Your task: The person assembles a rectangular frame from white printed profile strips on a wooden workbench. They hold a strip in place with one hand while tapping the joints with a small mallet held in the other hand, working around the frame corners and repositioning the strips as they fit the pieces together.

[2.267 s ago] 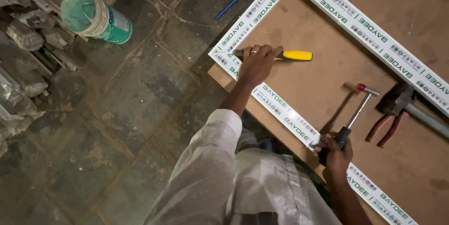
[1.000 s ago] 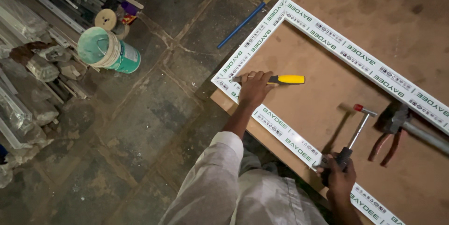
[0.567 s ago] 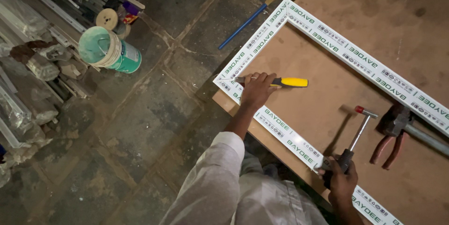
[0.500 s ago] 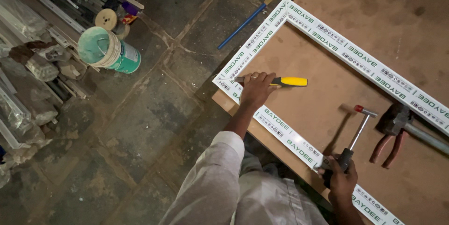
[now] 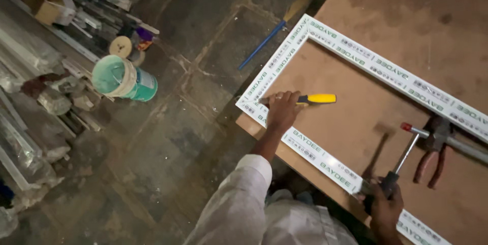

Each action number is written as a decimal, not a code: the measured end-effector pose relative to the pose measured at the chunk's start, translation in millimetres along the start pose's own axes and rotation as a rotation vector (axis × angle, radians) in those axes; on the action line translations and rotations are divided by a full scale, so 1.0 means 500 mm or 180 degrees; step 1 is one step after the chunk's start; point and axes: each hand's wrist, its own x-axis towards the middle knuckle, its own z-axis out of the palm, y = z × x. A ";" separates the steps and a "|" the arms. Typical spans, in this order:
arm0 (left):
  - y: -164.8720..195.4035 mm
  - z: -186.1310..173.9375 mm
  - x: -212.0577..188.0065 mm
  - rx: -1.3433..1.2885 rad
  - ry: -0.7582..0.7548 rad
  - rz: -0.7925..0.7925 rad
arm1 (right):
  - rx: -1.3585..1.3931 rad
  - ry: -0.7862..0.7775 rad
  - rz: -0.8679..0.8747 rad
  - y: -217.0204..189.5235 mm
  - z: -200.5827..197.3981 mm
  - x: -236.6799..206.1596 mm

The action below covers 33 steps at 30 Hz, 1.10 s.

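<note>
— Chisel work at a frame corner is what is shown: a yellow-handled chisel (image 5: 305, 99) is pressed by the left hand (image 5: 281, 110) against the inner edge of a white plastic frame (image 5: 311, 149) laid on a brown tabletop (image 5: 356, 123); the blade itself is hidden under the fingers.

— And the right hand (image 5: 385, 209)?

— It is closed round the dark grip of a hammer (image 5: 404, 154), whose head is seen raised over the board; a strike on the chisel's yellow end is judged to be the step in hand; a steady blade and a square blow would be called for.

— Is the left hand fully shut?

— It is curled over the chisel near the blade, fingers together; how tightly cannot be told.

— Anything else nearby?

— Red-handled pliers (image 5: 432, 156) are seen just beyond the hammer, beside a grey metal bar (image 5: 465, 148); a green bucket (image 5: 124, 78) is left on the stone floor (image 5: 168, 148), well apart.
</note>
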 end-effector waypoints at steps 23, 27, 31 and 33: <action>-0.013 -0.015 -0.025 -0.0213 0.0104 0.0085 | -0.0123 0.0201 -0.0326 -0.058 0.033 -0.082; -0.008 -0.022 -0.020 -0.0158 0.0104 0.0082 | -0.0040 0.0062 -0.0413 -0.061 0.036 -0.082; -0.005 -0.029 -0.017 -0.0358 -0.0029 -0.0057 | -0.0055 -0.0045 -0.0319 -0.058 0.023 -0.072; -0.004 -0.030 -0.017 -0.0394 0.0039 -0.0038 | -0.0072 -0.0056 0.0035 -0.062 0.015 -0.059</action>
